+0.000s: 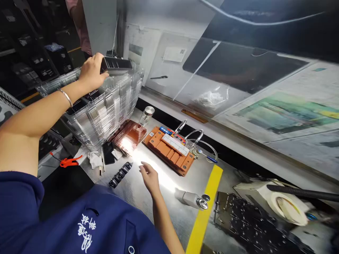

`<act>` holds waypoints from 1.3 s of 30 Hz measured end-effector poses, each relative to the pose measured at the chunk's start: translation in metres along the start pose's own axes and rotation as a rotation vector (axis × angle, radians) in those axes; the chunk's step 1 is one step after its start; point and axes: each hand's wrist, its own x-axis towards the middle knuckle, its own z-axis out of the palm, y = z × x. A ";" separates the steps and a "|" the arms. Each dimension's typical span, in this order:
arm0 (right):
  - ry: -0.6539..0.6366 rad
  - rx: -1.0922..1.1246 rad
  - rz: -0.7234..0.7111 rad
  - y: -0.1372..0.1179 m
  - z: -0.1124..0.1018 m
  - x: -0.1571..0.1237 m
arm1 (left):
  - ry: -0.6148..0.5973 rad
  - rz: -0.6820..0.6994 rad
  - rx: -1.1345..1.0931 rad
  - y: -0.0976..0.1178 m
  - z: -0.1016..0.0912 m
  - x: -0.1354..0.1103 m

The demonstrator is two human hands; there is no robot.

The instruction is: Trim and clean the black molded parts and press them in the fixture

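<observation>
My left hand (93,70) is raised over a tall stack of clear plastic trays (106,109), its fingers and thumb closed on the end of a long black slotted part (116,64). The far side of that part points right, above the stack's rim. More black pieces show inside the top tray, partly behind my forearm. My right hand (150,177) hovers low over the metal bench, fingers loosely bent and apart, holding nothing. Left of it lies a black segmented strip (121,174). Beyond it sits an orange-brown fixture block (171,150) with a white ruler-like label and metal toggle handles.
A glass jar (147,115), brown translucent bags (129,135), a black phone (108,152) and an orange air gun (70,162) surround the stack. To the right are a pump bottle (192,199), yellow tape (205,208) and a board of black parts (251,222). Someone stands behind.
</observation>
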 end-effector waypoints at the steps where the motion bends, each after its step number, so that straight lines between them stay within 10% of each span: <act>1: -0.029 -0.107 -0.053 -0.005 0.013 0.010 | -0.067 0.003 0.014 -0.006 0.010 0.007; 5: -0.092 -0.528 -0.216 -0.023 0.067 0.059 | -0.308 0.199 0.024 0.022 0.007 -0.024; 10: -0.222 -0.775 -0.254 -0.021 0.108 0.096 | -0.390 0.412 -0.424 0.086 -0.020 -0.146; 15: -0.215 -0.737 -0.235 -0.011 0.102 0.091 | -1.079 -0.291 -0.673 0.075 0.076 -0.233; 18: -0.185 -0.717 -0.231 -0.010 0.087 0.079 | -1.112 -0.844 -1.085 0.065 0.142 -0.241; 21: -0.211 -0.665 -0.274 -0.012 0.074 0.065 | -0.962 -0.999 -1.355 0.073 0.179 -0.234; 26: -0.197 -0.352 -0.318 -0.029 0.061 0.061 | -0.833 -0.904 -1.381 0.102 0.186 -0.229; 31: 0.105 -0.188 -0.182 -0.058 0.054 0.080 | -0.689 -0.358 -1.271 0.119 0.167 -0.226; 39: -0.367 0.015 -0.027 -0.088 0.018 0.094 | -0.778 -0.175 -1.324 0.112 0.155 -0.223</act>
